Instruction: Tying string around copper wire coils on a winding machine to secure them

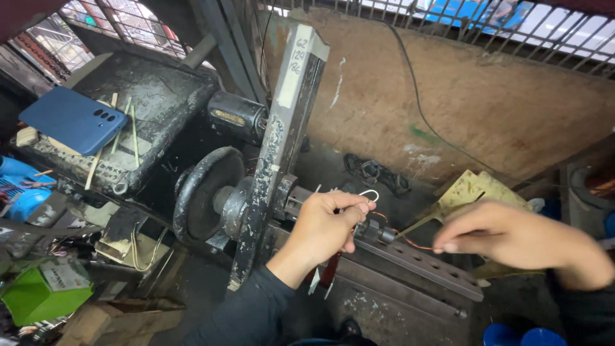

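Observation:
My left hand (323,227) pinches a small white wire loop (369,193) against the spindle end of a black, grimy winding machine (256,192). A thin copper wire (413,242) runs from the dark spindle tip (377,232) to my right hand (512,237), which pinches the wire's end between thumb and fingers. Both hands hover above a perforated metal bar (423,266). A dark round wheel (205,192) sits on the machine's left side.
A blue phone (72,119) lies on a dirty block at the left, with thin sticks beside it. A green box (41,291) and clutter fill the lower left. A black cable (416,96) hangs down the brown wall. Yellowish card (477,190) leans at right.

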